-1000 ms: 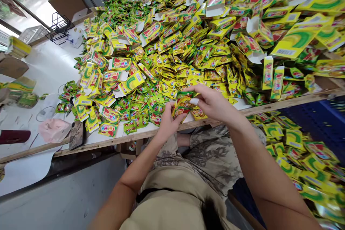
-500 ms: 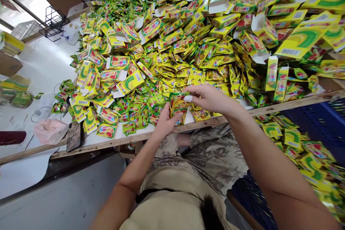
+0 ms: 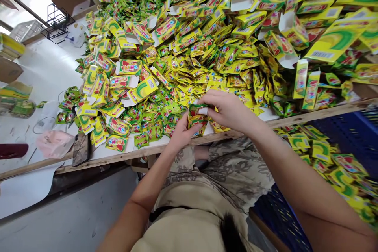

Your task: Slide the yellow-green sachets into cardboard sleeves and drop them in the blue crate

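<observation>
Close to the table's front edge, my left hand [image 3: 183,132] is closed round the lower part of a small green, yellow and red candy pack [image 3: 196,122], thumb across its front. My right hand [image 3: 226,108] pinches the top of the same pack, with white tape or a cover on one fingertip. Whether the pack is a box or sachets held together is hard to tell behind the fingers. Yellow candy sachets [image 3: 218,126] lie just under my right hand. Green candy sachets [image 3: 153,132] are spread left of my left hand.
Candy boxes [image 3: 138,90], several with flaps up, lie heaped over the sachets on the white table [image 3: 44,67]. At the left are a phone [image 3: 81,149], a pink plastic bag [image 3: 54,143] and a black wire rack [image 3: 57,21]. A blue crate [image 3: 348,130] with filled boxes stands low at right.
My right hand has shifted slightly down and closed in on the top of the pack, whose upper end now looks bent. My left hand keeps its hold, almost unmoved.
</observation>
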Demonstrator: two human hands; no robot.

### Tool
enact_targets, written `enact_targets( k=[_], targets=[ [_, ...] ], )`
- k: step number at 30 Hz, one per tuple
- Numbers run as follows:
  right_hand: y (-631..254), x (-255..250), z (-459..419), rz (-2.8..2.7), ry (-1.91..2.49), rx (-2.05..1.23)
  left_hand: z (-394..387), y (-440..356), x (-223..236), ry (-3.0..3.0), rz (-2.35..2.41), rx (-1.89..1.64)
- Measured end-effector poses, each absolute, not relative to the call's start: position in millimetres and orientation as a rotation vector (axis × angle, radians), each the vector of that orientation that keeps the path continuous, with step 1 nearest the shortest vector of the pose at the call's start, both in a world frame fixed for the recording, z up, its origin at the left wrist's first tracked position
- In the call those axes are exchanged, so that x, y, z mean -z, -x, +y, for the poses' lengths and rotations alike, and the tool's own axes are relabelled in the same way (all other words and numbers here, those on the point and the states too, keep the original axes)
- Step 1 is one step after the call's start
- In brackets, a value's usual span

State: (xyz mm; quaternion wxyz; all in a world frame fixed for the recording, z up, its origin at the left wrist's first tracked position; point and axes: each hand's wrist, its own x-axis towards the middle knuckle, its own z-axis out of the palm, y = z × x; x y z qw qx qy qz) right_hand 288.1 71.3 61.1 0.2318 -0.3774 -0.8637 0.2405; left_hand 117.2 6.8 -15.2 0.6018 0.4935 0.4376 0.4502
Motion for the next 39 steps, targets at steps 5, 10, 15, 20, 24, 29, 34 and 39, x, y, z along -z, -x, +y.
enact_targets(
  k=[5,10,15,20,24,29,34,39],
  targets=[
    [-284.4,-67.1,60.0,-2.479,1.241,-0.426,4.3,-117.5,18.9,-1.133,0.992,-1.057],
    [-281.2,-67.8,60.1,-2.667,1.23,-0.432,2.1,-118.4,15.9,-1.151,1.03,-1.047],
    [-281.8,-74.0,77.1,-2.747,1.239,-0.447,1.6,-121.8,10.0,-1.159,1.037,-1.068],
    [-276.7,-74.8,82.0,-2.82,1.273,-0.43,2.7,-125.6,4.7,-1.177,1.08,-1.092],
    [-279.1,-67.6,83.4,-2.728,1.161,-0.598,5.7,-126.0,4.1,-1.107,1.186,-1.131],
    [-289.9,-68.2,72.3,-2.369,1.167,-0.625,12.8,-121.1,9.9,-1.045,1.19,-1.135],
    [-289.0,-64.0,52.1,-2.487,1.172,-0.635,14.4,-119.7,15.5,-1.133,1.171,-1.095],
    [-286.3,-58.1,50.5,-2.605,1.209,-0.62,13.0,-117.0,15.1,-1.131,1.032,-1.054]
  ],
)
